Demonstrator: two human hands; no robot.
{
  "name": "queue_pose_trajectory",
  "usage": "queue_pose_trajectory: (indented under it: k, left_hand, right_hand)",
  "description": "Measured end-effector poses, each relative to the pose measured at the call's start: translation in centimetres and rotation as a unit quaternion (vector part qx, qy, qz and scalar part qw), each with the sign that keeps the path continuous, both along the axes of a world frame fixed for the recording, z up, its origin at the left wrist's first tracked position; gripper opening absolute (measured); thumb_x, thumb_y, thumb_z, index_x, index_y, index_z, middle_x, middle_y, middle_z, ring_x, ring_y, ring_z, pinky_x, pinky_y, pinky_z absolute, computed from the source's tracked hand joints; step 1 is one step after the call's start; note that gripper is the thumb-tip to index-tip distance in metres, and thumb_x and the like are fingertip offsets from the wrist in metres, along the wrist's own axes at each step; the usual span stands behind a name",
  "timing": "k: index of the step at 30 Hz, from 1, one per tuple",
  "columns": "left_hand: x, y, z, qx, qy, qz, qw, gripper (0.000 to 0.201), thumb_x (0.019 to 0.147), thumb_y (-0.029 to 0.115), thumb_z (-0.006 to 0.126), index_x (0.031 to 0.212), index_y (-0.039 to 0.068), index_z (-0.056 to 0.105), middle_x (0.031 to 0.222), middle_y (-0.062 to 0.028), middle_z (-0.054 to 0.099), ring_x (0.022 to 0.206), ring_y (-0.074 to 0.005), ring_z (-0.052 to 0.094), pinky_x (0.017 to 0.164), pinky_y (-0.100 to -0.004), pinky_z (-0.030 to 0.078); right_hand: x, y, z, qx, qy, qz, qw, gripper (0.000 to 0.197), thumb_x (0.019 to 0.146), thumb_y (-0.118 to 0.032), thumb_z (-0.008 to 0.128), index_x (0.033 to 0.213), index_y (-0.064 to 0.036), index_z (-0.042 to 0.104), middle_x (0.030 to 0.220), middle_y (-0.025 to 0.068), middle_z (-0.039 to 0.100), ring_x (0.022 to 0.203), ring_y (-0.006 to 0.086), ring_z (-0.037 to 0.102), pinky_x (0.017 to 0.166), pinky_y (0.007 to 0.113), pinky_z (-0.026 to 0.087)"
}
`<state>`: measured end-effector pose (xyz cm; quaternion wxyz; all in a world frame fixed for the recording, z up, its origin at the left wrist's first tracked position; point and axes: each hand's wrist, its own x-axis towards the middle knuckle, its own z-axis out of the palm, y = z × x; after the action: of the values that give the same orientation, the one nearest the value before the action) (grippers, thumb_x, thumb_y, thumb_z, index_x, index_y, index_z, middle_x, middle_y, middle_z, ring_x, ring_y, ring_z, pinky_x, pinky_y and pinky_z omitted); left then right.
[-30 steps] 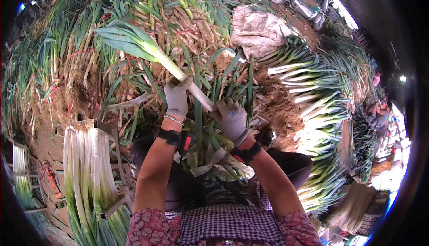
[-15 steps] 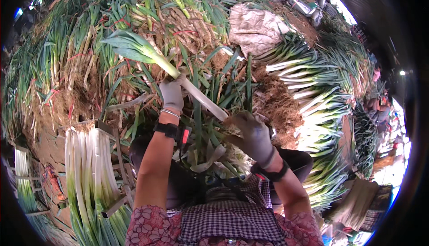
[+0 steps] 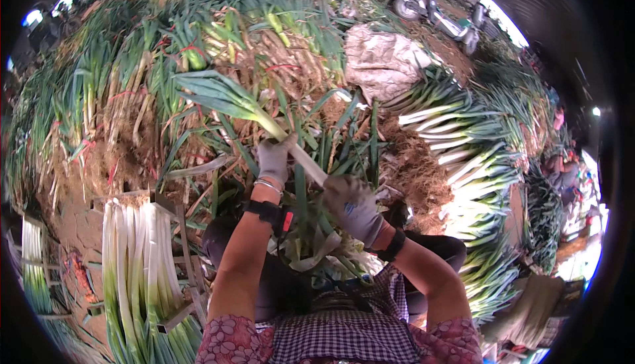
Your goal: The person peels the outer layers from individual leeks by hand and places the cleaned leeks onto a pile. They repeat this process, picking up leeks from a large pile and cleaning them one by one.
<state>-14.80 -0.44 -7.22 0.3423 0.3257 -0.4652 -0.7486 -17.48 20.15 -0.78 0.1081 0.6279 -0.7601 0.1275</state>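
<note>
I hold one leek [image 3: 251, 109] slanting across the middle, green leaves up to the left, white stalk down to the right. My left hand [image 3: 273, 160], in a grey glove, grips the stalk just below the leaves. My right hand [image 3: 352, 206], also gloved, is closed around the lower white end. Loose green trimmings [image 3: 311, 245] lie in my lap below both hands.
A rack of cleaned white leeks [image 3: 135, 258] stands at lower left. Untrimmed leeks with roots [image 3: 119, 119] are heaped ahead and left. Rows of leeks [image 3: 476, 159] lie at right, by a grey sack [image 3: 380, 60]. Scooters [image 3: 436, 13] are parked far back.
My right hand has slid down the stalk toward me, from beside the left hand to the lower white end. The leek has stayed at about the same slant.
</note>
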Motion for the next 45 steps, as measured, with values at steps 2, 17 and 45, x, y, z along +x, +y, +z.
queue_pose_trajectory:
  k: [2,17,45]
  left_hand:
    - [-0.1,-1.0,-2.0,-0.009,-0.055,-0.024,0.998,0.034,0.077,0.025,0.075,0.093,-0.003,0.064,0.085,-0.0089,0.063,0.065,-0.0167,0.059,0.052,-0.0302,0.050]
    - [-14.3,11.0,11.8,-0.483,-0.093,-0.127,0.861,0.029,0.080,0.005,0.064,0.107,-0.003,0.055,0.083,-0.0094,0.060,0.072,-0.0165,0.055,0.067,-0.0305,0.046]
    - [-7.5,6.8,-3.0,-0.224,-0.316,-0.418,0.822,0.031,0.093,0.020,0.057,0.117,0.000,0.059,0.106,-0.0135,0.065,0.099,-0.0224,0.062,0.085,-0.0324,0.048]
  right_hand:
    - [0.3,2.3,-1.4,-0.009,0.139,0.136,0.981,0.027,0.078,-0.027,0.063,0.096,-0.0069,0.059,0.092,0.0102,0.055,0.078,0.0279,0.057,0.064,0.039,0.050]
    - [-7.0,3.9,-8.1,-0.301,-0.670,-0.099,0.672,0.022,0.095,-0.013,0.053,0.114,-0.0037,0.049,0.092,0.0022,0.059,0.084,0.0103,0.054,0.071,0.027,0.047]
    - [-50.5,9.0,-22.3,-0.335,-0.371,-0.686,0.528,0.041,0.086,-0.030,0.054,0.107,0.0049,0.055,0.101,0.0302,0.062,0.101,0.0441,0.058,0.084,0.046,0.048]
